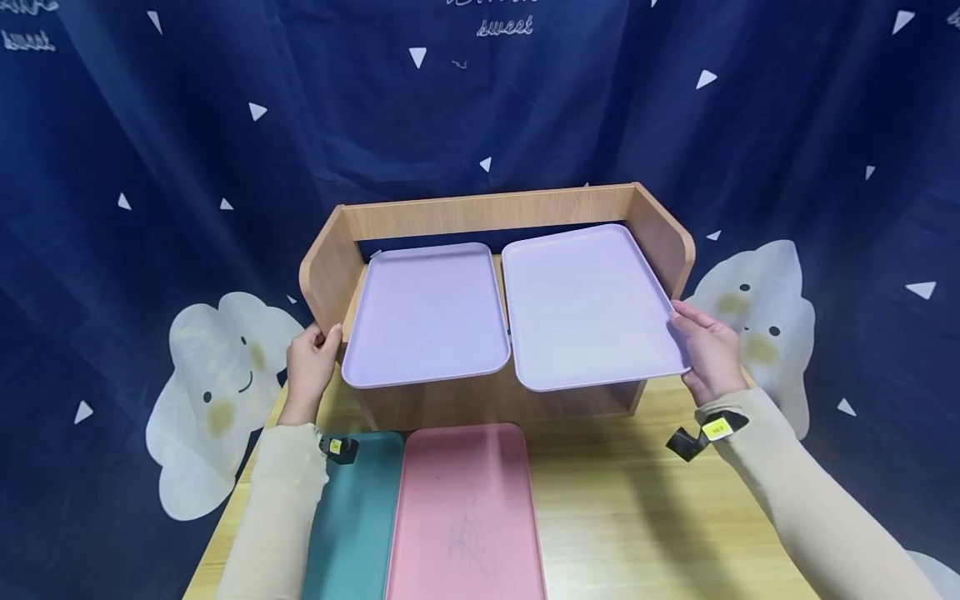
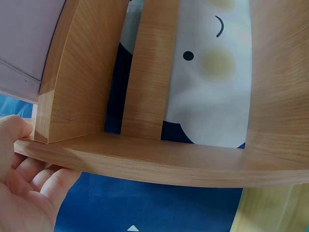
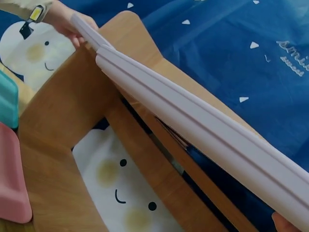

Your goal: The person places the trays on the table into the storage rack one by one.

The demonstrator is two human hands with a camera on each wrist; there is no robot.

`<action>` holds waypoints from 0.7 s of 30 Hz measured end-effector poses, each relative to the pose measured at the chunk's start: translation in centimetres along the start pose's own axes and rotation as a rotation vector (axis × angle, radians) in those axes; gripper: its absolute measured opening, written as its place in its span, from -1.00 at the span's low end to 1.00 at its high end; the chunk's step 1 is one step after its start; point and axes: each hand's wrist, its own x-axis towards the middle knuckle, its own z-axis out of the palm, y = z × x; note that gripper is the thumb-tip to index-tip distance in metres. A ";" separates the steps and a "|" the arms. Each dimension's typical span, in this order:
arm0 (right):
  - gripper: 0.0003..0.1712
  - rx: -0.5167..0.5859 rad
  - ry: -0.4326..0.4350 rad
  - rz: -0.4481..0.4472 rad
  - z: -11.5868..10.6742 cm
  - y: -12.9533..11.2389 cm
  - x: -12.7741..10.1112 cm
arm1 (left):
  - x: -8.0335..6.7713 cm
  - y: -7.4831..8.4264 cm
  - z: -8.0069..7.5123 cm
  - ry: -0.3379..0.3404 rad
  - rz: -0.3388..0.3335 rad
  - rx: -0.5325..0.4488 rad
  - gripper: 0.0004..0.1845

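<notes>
A small wooden shelf (image 1: 487,208) bears two pale purple trays. The left tray (image 1: 427,317) lies over its upper board, with its front edge sticking out. The right tray (image 1: 585,308) sits slightly askew beside it, and its front right corner is at my right hand (image 1: 712,350), which grips its right edge. In the right wrist view that tray (image 3: 193,116) is seen edge-on, raised at a slant over the shelf. My left hand (image 1: 310,367) holds the shelf's left side panel; in the left wrist view the thumb and curled fingers pinch the panel's edge (image 2: 159,174).
A teal tray (image 1: 352,508) and a pink tray (image 1: 465,508) lie side by side on the light wooden table (image 1: 630,500), in front of the shelf. Behind hangs a dark blue curtain (image 1: 360,100) with white triangles and smiling cloud shapes.
</notes>
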 end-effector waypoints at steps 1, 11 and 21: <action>-0.52 -0.003 0.005 0.001 0.1 0.0 0.1 | 0.0 0.0 0.0 0.003 0.002 0.002 -0.68; -0.50 0.056 -0.032 0.014 0.8 0.2 1.3 | -0.1 0.0 -0.1 0.012 0.010 0.009 -0.70; -0.46 -0.015 -0.006 -0.104 1.5 1.0 1.8 | -0.1 -0.1 0.0 0.026 0.030 0.019 -0.69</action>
